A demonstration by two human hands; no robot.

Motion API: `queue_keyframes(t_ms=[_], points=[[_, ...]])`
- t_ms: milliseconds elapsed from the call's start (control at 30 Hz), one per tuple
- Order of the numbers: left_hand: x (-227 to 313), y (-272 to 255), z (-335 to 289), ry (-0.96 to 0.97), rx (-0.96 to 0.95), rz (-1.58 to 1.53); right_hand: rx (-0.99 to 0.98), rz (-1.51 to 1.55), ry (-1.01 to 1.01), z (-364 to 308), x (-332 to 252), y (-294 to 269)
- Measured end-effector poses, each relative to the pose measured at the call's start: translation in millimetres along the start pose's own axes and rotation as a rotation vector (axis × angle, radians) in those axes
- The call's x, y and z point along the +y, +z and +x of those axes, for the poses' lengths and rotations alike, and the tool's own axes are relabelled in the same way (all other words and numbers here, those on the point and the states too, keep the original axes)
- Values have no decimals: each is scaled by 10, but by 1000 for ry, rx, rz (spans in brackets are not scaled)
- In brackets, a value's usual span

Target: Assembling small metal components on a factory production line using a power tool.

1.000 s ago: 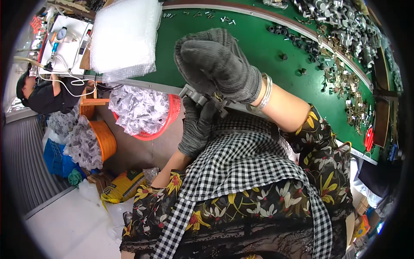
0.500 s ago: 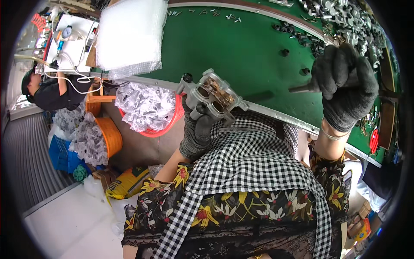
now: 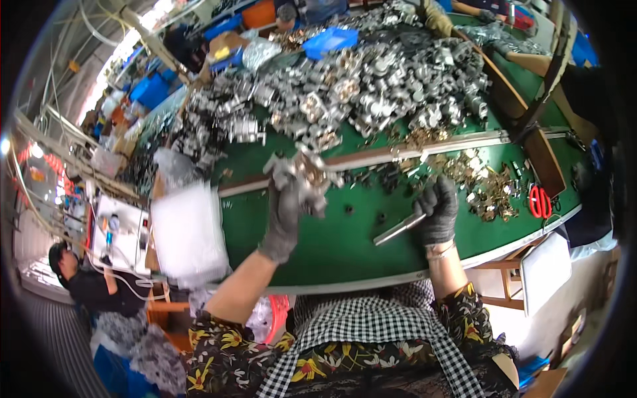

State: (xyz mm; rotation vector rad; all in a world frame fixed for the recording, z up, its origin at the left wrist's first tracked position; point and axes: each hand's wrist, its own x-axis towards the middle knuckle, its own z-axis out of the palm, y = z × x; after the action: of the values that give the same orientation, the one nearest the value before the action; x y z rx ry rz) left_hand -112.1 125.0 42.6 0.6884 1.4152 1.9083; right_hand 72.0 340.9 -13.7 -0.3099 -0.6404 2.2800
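Note:
My left hand [image 3: 284,222], in a dark grey knit glove, is closed around a silver metal brake caliper [image 3: 310,174] with brassy parts inside it. The caliper is held up over the green table and looks blurred. In my right hand [image 3: 438,211], gloved alike, is a slim metal rod [image 3: 397,230], its free end pointing left and toward me. The fist hides the rod's other end. Two small black rubber pieces lie on the table between my hands. Beyond the caliper spreads a large heap of similar metal castings [image 3: 378,86].
A stack of bubble-wrap sheets [image 3: 188,232] lies at the left table edge. Small brass clips [image 3: 488,189] and red-handled scissors [image 3: 539,201] are on the right. A metal rail [image 3: 398,154] crosses the table. Other people are at the far left and upper right.
The view has tilted up toward the table. My left hand has carried the caliper from the near edge out over the table. My right hand, rod in its fist, appears lower over the green surface.

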Motion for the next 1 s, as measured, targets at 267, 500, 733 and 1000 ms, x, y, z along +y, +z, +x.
queue_keyframes(t_ms=[267,500,733,1000], points=[[671,-224,2126,41,263,223,118,112,106,55,-6,18],[660,-787,3153,6,305,406,165,128,124,173,-8,-125],[347,-1525,3718,271,314,1413,26,47,154,228,94,-152],[177,-1318,3367,60,385,1448,159,91,197,53,97,-114]])
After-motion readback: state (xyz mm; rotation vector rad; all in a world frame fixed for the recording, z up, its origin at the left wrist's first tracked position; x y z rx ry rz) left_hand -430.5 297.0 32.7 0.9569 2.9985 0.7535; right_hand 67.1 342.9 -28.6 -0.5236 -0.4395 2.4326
